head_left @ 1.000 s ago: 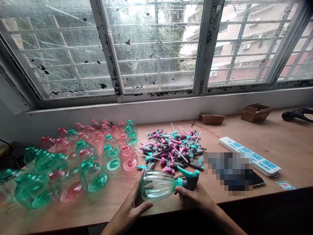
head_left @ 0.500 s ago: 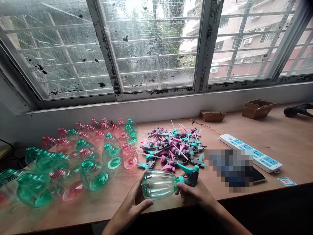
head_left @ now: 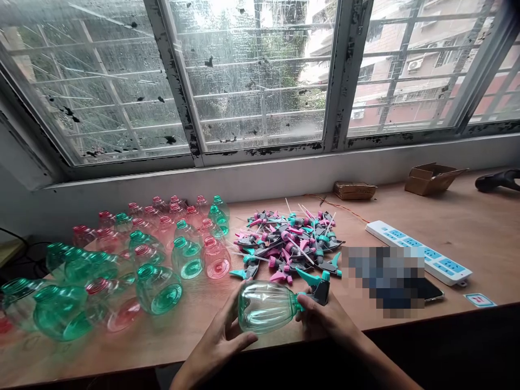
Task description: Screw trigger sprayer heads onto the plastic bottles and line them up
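A clear green spray bottle [head_left: 266, 307] lies sideways in the air over the table's front edge, its base to the left. My left hand [head_left: 223, 330] cups the base end, thumb below and fingers behind it. At the neck, my right hand [head_left: 320, 314] is closed around the teal collar of the trigger spray head [head_left: 320, 290], which is grey with a teal trigger and sits on the bottle's mouth. Just beyond is a heap of loose trigger spray heads [head_left: 286, 244] in pink, teal and grey, some with thin white tubes.
Several open green bottles [head_left: 158, 292] and pink bottles [head_left: 216, 260] stand on the left of the wooden table [head_left: 195, 325]. To the right are a white power strip [head_left: 418, 252], a partly blurred phone-like device [head_left: 433, 290], a card [head_left: 480, 300] and cardboard boxes [head_left: 433, 179]. Windows rise behind.
The right thumb and fingers have shifted on the teal collar, now covering more of it. The bottle stays nearly in place between both hands, and the camera view has moved slightly.
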`<state>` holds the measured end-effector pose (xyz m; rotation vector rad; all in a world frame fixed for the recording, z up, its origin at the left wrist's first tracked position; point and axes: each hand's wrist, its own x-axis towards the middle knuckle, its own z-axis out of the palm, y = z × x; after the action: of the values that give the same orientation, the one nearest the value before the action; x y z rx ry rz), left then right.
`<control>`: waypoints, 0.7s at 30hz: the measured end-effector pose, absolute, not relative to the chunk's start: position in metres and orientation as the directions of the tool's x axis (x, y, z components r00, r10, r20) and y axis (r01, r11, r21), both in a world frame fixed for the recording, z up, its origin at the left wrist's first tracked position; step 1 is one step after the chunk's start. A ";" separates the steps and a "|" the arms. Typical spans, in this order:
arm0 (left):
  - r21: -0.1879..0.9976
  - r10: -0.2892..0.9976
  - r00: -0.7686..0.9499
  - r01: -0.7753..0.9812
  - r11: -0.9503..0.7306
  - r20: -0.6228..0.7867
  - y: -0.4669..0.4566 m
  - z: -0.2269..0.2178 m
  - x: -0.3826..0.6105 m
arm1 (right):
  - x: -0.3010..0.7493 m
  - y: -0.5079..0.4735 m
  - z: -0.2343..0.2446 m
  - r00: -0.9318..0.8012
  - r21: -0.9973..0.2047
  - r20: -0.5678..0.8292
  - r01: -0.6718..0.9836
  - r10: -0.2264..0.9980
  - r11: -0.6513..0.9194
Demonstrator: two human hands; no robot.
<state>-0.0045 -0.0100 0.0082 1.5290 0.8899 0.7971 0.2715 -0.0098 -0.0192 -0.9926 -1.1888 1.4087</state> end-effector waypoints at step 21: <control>0.969 0.890 0.455 0.203 -0.139 0.032 -0.010 0.004 -0.007 | 0.279 -0.013 -0.018 -0.219 -0.969 -0.136 -0.172 0.966 -0.176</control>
<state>-0.0074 -0.0096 0.0044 1.6269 0.9677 0.7962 0.2788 -0.0134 -0.0182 -1.0723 -1.1319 1.5634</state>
